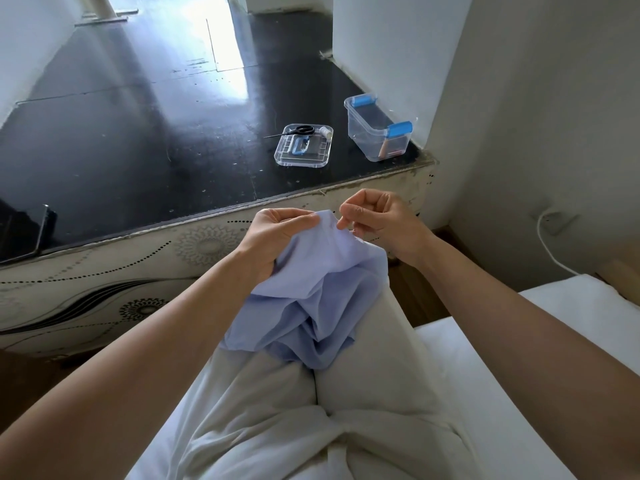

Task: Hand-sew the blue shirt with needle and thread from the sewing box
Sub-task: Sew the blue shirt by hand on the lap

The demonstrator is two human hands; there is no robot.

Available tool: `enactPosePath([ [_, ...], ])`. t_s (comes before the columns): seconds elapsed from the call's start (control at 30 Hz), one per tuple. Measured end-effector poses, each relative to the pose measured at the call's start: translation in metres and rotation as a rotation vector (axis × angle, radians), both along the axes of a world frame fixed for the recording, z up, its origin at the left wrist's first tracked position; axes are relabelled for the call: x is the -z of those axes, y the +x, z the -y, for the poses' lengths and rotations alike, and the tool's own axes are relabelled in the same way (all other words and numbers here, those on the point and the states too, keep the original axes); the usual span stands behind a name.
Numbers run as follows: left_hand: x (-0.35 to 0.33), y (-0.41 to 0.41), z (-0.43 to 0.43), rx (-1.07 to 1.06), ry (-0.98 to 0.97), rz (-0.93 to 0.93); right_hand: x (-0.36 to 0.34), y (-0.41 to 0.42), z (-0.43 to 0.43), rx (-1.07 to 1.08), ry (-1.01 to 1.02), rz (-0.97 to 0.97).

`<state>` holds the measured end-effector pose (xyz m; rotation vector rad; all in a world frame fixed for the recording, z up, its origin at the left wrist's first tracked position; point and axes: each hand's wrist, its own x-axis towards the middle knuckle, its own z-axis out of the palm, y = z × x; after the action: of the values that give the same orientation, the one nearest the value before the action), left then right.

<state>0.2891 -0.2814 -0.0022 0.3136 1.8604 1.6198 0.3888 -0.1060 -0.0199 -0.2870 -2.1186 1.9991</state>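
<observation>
The blue shirt (311,299) lies bunched on my lap over white trousers. My left hand (273,233) grips a raised fold of it at the top. My right hand (377,216) is right beside that fold, thumb and forefinger pinched together at the cloth's edge; the needle and thread are too fine to make out. On the dark table stand the clear sewing box (377,133) with blue clips and its clear lid (304,147), which carries black scissors (298,130) and a white thread spool (325,131).
The dark glossy table (138,133) has a patterned white front edge just beyond my hands. A dark phone-like object (38,230) lies at its left edge. A white cable (550,244) hangs by the right wall. I sit on a white cushion (519,375).
</observation>
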Motion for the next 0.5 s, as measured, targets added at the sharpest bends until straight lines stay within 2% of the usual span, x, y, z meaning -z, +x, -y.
enactPosePath([
  [0.27,0.002,-0.003,0.012,0.087,-0.039,-0.132,0.001,-0.007,0.003,-0.332,-0.131,0.173],
  [0.5,0.005,-0.005,0.018,0.118,-0.110,-0.224,0.001,-0.007,0.004,-0.319,-0.146,0.173],
])
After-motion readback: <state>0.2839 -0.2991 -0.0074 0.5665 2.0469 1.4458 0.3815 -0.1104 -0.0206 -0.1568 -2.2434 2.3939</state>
